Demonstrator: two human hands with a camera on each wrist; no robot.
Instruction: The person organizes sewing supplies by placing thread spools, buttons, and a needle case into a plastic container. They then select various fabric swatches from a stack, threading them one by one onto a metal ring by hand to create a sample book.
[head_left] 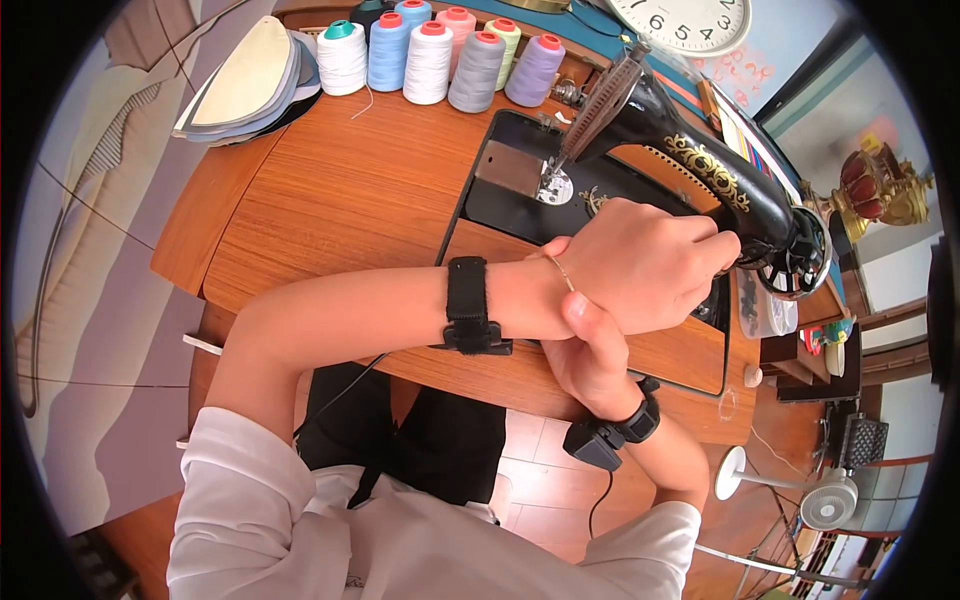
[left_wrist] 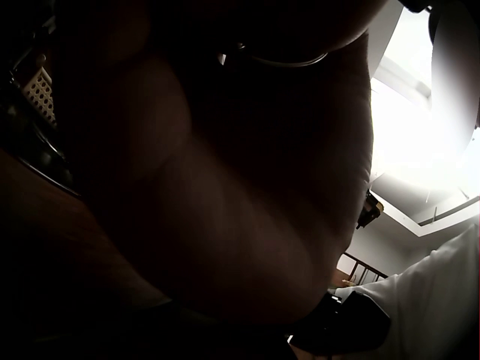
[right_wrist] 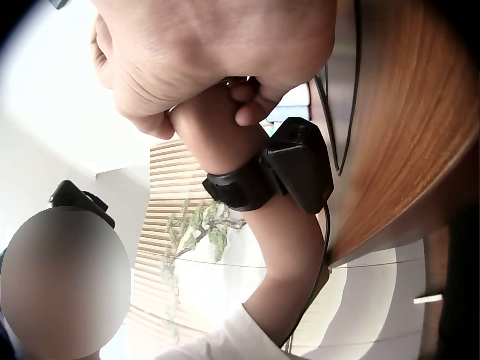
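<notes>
I see a wooden sewing bench (head_left: 330, 190) filling the middle of the head view. A black sewing machine (head_left: 652, 105) with gold scrollwork stands at its far right. A stack of rounded, pale and gray cut pieces (head_left: 238, 85) lies at the far left, and part of a round white clock (head_left: 690, 28) shows at the top. Beside the cut pieces is a cluster of thread cones (head_left: 428, 68) in white, blue, pink, gray, green and purple.

The left grip (head_left: 642, 265), a bare hand, is back uppermost near the machine, its fingers bent down out of sight; I cannot tell whether they hold anything, and the left wrist view is too dark to help. The right grip (head_left: 592, 360) is wrapped round the left wrist (head_left: 522, 300), thumb on top, a fingertip showing on the far side. A black strap (head_left: 467, 290) circles the left forearm just behind.

Smallest is a thin gold-toned bracelet (head_left: 561, 269), lying across the left wrist between the right thumb and that fingertip; whether it is pinched, I cannot tell. In my judgement, good handling here means a steady left wrist, light pressure from thumb and fingertip, and clearance from the strap, so the fine band neither kinks nor snags.
</notes>
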